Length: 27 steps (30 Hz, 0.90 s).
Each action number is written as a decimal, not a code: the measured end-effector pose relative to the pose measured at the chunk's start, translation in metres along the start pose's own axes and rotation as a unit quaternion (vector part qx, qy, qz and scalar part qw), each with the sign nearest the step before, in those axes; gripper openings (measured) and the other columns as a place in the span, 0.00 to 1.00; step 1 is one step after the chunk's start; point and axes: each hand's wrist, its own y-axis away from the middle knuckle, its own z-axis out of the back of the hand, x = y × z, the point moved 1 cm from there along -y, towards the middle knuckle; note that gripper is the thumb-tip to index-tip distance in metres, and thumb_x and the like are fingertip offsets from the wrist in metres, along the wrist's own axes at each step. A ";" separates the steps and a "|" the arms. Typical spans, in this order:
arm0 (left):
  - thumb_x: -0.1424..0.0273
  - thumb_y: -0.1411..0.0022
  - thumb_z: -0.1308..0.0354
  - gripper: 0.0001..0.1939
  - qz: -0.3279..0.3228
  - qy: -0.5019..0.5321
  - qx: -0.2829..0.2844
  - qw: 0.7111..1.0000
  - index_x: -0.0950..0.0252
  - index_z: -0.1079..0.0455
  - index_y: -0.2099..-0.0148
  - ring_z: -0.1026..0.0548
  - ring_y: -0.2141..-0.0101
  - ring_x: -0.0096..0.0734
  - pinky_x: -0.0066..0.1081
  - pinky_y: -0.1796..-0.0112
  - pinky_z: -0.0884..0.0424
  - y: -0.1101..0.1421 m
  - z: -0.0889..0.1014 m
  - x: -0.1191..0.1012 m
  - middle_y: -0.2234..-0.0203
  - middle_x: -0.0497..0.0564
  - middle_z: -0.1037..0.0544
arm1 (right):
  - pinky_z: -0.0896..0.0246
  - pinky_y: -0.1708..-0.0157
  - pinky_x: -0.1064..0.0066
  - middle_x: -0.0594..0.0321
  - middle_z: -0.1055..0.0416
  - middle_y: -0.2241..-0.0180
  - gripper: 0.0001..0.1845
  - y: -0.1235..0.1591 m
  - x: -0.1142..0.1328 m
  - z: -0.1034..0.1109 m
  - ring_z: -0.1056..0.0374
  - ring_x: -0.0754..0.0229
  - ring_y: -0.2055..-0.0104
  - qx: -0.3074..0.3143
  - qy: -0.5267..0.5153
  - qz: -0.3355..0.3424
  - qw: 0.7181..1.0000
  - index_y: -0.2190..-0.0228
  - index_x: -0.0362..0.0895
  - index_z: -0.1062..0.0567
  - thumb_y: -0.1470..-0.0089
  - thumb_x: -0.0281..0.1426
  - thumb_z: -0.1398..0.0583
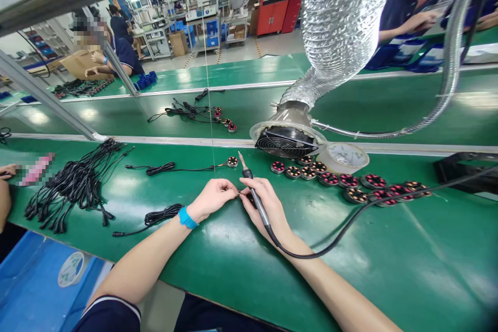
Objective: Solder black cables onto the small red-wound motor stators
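My right hand (270, 210) is wrapped round a soldering iron (259, 205), its bare tip pointing up and away from me. My left hand (216, 198), with a blue band on the wrist, is closed in a pinch. Its fingertips meet those of my right hand over something small and dark that I cannot make out. A coiled black cable (165, 215) runs toward my left wrist and is partly hidden behind it. Beyond my hands, another black cable (160, 168) lies joined to a round motor stator (232, 161). Several stators with red or copper windings (329, 179) sit to the right.
A fan hood (287, 141) on a silver duct (342, 21) hangs over the bench (241, 264). Beside it stands a clear tub (344, 156). A heap of black cables (73, 187) lies left, near another person's hand (8, 171). The iron's cord (350, 225) crosses rightward.
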 end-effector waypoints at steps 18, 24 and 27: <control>0.70 0.50 0.42 0.05 0.009 0.015 0.004 1.000 0.68 0.28 0.72 0.31 0.71 0.27 0.28 0.64 0.37 0.002 0.000 -0.007 0.75 0.49 0.25 | 0.28 0.61 0.68 0.61 0.34 0.60 0.22 -0.001 -0.003 -0.002 0.29 0.64 0.68 -0.058 -0.006 -0.071 0.996 0.52 0.48 0.30 0.48 0.22 0.42; 0.70 0.50 0.42 0.06 0.017 -0.003 0.017 1.000 0.68 0.28 0.73 0.31 0.71 0.28 0.28 0.65 0.37 0.003 0.000 -0.010 0.76 0.49 0.25 | 0.30 0.60 0.68 0.60 0.29 0.61 0.14 0.000 0.007 0.014 0.28 0.62 0.65 -0.082 -0.015 -0.094 0.992 0.52 0.48 0.27 0.40 0.29 0.43; 0.68 0.49 0.41 0.07 0.020 -0.007 0.017 1.000 0.68 0.28 0.72 0.31 0.71 0.28 0.28 0.65 0.37 0.004 0.000 -0.009 0.76 0.49 0.25 | 0.31 0.63 0.68 0.62 0.25 0.68 0.10 0.002 0.010 0.024 0.28 0.60 0.68 -0.130 -0.004 -0.122 0.984 0.58 0.46 0.24 0.38 0.34 0.43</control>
